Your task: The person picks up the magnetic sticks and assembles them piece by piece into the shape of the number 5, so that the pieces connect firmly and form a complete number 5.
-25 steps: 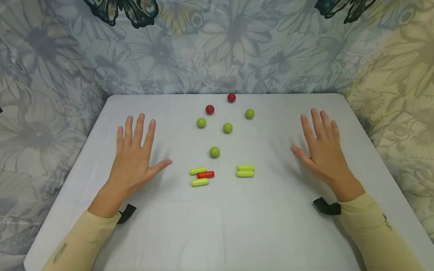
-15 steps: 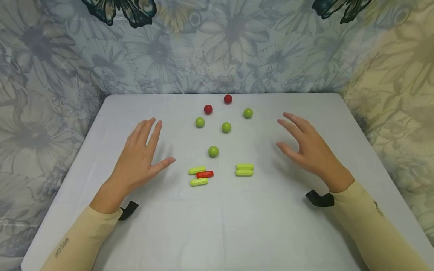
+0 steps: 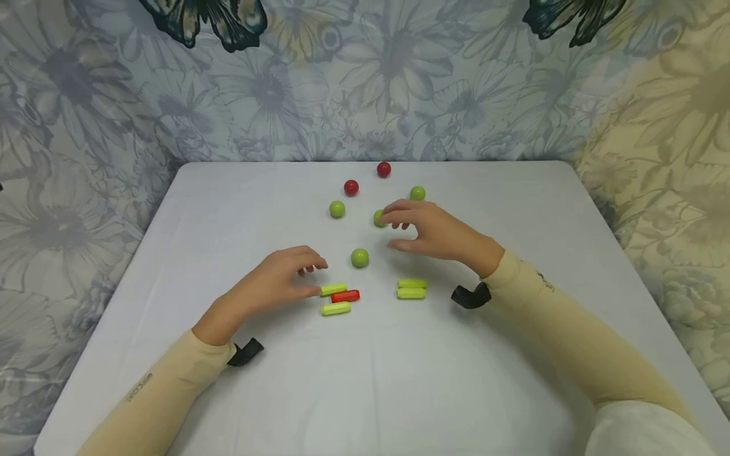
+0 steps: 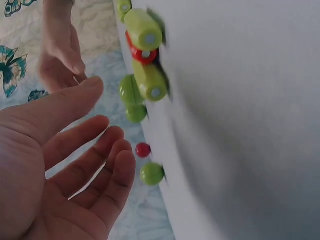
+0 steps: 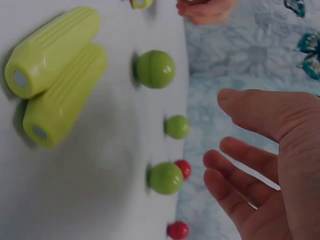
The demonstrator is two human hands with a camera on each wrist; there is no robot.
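Observation:
My left hand (image 3: pixel 279 278) hovers with bent fingers at the left end of a loose group of magnetic rods. In it lie a yellow-green rod (image 3: pixel 336 308), a red rod (image 3: pixel 345 296) and another yellow-green rod (image 3: pixel 333 289), which the thumb tip overlaps. Reaching in from the right, my right hand (image 3: pixel 436 231) has its fingers spread apart from the thumb; its fingertips overlap a green ball (image 3: pixel 378 218) in the head view. In the right wrist view the right hand (image 5: pixel 265 155) holds nothing. The left wrist view shows the left hand (image 4: pixel 75 165) likewise holding nothing.
Two yellow-green rods (image 3: pixel 412 289) lie side by side below the right hand. Other green balls, one of them a near ball (image 3: pixel 360 258), and two red balls, including one red ball (image 3: pixel 384 169) by the back edge, sit on the white table (image 3: pixel 365 380). A patterned curtain (image 3: pixel 365 82) hangs behind.
Both hands have moved inward from the table's sides, the left toward the rod group, the right toward the green balls. Their outstretched fingers have bent. Balls and rods stay in place.

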